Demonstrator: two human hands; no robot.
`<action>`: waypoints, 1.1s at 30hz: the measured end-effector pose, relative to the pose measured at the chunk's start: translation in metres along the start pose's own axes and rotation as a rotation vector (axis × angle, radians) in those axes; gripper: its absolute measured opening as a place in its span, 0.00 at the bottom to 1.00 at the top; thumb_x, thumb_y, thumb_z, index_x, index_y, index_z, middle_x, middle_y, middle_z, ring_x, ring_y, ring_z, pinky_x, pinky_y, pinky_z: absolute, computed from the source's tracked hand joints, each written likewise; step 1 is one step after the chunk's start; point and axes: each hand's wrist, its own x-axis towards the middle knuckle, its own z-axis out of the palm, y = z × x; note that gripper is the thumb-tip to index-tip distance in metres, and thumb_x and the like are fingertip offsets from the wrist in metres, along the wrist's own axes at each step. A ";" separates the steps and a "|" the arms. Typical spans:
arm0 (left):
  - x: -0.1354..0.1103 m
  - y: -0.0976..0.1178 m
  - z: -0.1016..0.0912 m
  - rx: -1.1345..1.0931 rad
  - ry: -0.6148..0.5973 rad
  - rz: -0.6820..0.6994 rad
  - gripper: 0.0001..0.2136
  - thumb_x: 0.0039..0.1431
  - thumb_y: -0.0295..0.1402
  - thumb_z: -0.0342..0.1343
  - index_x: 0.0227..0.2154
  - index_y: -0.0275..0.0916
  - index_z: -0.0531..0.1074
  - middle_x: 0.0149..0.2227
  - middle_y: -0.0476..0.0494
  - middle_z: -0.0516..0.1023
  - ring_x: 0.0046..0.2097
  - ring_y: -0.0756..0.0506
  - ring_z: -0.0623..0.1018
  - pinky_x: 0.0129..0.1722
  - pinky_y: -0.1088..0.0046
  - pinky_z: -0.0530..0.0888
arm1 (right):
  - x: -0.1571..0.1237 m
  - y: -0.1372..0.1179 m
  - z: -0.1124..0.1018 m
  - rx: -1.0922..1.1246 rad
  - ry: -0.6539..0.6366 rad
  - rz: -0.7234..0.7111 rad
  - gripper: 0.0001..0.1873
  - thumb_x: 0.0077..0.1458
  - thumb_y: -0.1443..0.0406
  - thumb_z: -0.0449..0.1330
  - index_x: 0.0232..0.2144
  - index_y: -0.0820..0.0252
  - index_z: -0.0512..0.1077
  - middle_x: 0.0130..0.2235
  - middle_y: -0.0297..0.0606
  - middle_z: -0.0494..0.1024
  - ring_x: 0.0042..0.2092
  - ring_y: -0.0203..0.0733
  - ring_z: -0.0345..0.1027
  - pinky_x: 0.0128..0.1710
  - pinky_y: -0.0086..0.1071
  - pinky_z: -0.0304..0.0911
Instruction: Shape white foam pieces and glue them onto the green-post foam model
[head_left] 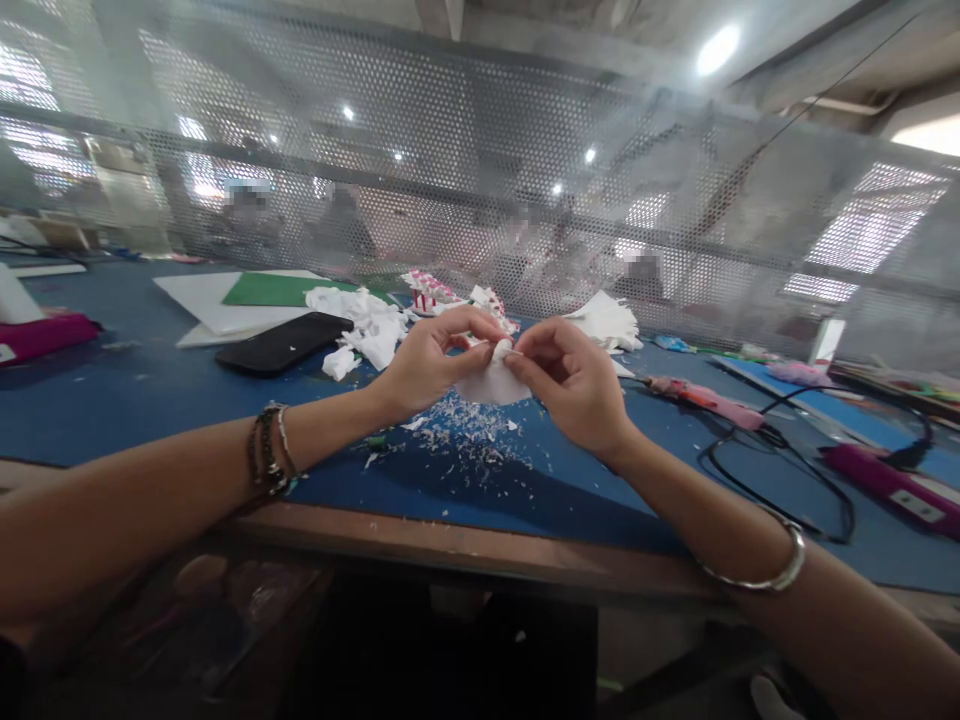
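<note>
Between both hands, above the blue table (592,510), is a small thin white sheet (493,386), like paper or cloth, gathered at its top. My left hand (442,352) pinches its upper left side between thumb and fingers. From the right, my right hand (571,378) pinches the same piece close by, the fingertips of both hands nearly meeting. White shreds (472,440) lie scattered on the table below. Behind the hands are pink-and-white pieces (429,288), partly hidden by my left hand.
Crumpled white scraps (367,325) and a black phone (285,343) lie left, by green and white sheets (262,290). A white stack (606,320) stands behind my right hand. Rightward are a pink-handled corded tool (705,402) and a magenta power strip (892,488). A perforated metal screen (450,150) rises behind.
</note>
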 end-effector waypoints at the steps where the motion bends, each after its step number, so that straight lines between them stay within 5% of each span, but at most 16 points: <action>1: 0.000 0.001 0.000 0.054 0.009 0.033 0.02 0.47 0.28 0.54 0.24 0.36 0.71 0.31 0.45 0.72 0.36 0.51 0.71 0.34 0.76 0.69 | -0.001 0.000 0.000 -0.037 0.003 -0.025 0.05 0.48 0.67 0.56 0.25 0.59 0.61 0.23 0.27 0.66 0.24 0.25 0.59 0.20 0.22 0.53; 10: -0.005 0.016 0.002 0.352 -0.017 0.138 0.07 0.51 0.29 0.51 0.31 0.36 0.73 0.35 0.43 0.74 0.37 0.50 0.72 0.36 0.75 0.69 | -0.002 0.004 -0.004 -0.220 0.057 -0.137 0.04 0.50 0.66 0.54 0.26 0.58 0.61 0.25 0.28 0.69 0.27 0.28 0.63 0.25 0.25 0.58; 21: 0.000 0.018 -0.004 0.439 -0.103 0.141 0.07 0.51 0.34 0.52 0.29 0.39 0.74 0.32 0.45 0.75 0.35 0.50 0.72 0.36 0.76 0.68 | -0.001 0.008 -0.007 -0.222 0.004 -0.103 0.04 0.49 0.64 0.55 0.26 0.57 0.62 0.25 0.29 0.69 0.27 0.29 0.64 0.25 0.26 0.59; 29: 0.002 0.008 -0.003 0.180 -0.070 -0.125 0.07 0.47 0.33 0.56 0.25 0.34 0.71 0.28 0.45 0.72 0.30 0.52 0.70 0.26 0.80 0.68 | 0.008 0.002 -0.011 -0.030 0.133 0.096 0.04 0.49 0.67 0.53 0.24 0.59 0.62 0.22 0.30 0.69 0.24 0.28 0.63 0.25 0.26 0.60; 33: 0.002 0.004 0.000 0.030 -0.045 -0.288 0.06 0.45 0.33 0.57 0.24 0.34 0.70 0.24 0.48 0.71 0.26 0.54 0.69 0.26 0.79 0.67 | 0.008 -0.001 -0.015 -0.066 0.111 0.066 0.03 0.49 0.66 0.53 0.27 0.58 0.61 0.23 0.30 0.69 0.26 0.29 0.63 0.25 0.25 0.60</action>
